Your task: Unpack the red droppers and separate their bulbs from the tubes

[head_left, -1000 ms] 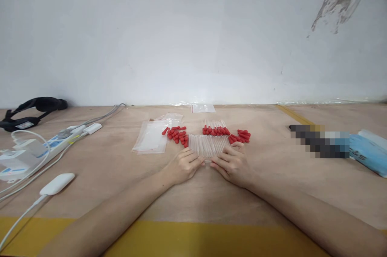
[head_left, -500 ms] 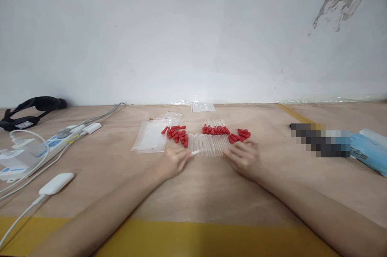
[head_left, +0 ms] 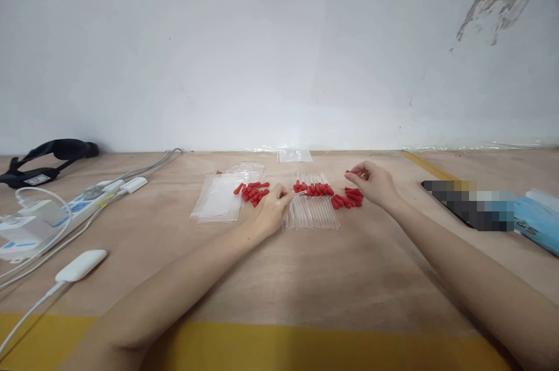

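My left hand pinches a clear dropper tube, its free end pointing right over the row of loose clear tubes. Raised at the right, my right hand is closed on a small red rubber bulb, mostly covered by the fingertips. Behind the loose tubes lies a row of droppers with red bulbs on their near ends. One pile of red bulbs sits beside my left hand, partly hidden by it. Another pile of red bulbs lies below my right hand.
Clear plastic bags lie left of the bulbs, and another small bag rests by the wall. A power strip with cables and a white device are at left. A phone and a blue packet lie at right.
My left hand has moved right and up with the tube. My right hand has left the row of tubes, gone up and right, and now holds a red bulb.
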`<state>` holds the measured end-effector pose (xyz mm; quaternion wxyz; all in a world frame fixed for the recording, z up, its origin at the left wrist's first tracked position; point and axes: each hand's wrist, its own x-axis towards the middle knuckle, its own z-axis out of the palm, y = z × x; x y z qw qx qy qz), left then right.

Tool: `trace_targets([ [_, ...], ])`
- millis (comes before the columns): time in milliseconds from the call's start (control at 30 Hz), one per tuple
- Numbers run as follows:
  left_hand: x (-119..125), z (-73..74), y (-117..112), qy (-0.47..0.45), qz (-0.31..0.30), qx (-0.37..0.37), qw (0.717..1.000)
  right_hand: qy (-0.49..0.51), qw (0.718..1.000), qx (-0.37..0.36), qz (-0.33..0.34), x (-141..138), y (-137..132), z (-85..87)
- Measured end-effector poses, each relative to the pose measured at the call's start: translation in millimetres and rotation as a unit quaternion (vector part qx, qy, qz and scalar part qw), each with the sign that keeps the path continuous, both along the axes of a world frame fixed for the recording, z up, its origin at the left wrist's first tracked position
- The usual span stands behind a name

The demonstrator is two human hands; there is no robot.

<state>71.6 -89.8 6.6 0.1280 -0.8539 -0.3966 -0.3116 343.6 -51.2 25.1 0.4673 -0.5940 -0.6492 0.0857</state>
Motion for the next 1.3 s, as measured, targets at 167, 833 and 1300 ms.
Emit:
trace_targets([
  [167, 18.6, -6.1, 3.4, 0.031, -0.013, -0.007, 0.999, 0.091, 0.991, -0.094, -0.007, 19.9, 16.6, 5.4],
  [833, -30.8, -13.0, -27.4, -0.02, -0.048, 0.004, 0.999, -0.132, 0.985, -0.104, 0.037, 19.5, 11.9, 1.1],
  [1300, -31.6, -18.2, -24.1, -0.041, -0.057, -0.01, 0.997, -0.295, 0.949, -0.095, 0.051, -49.4, 14.6, 2.7],
])
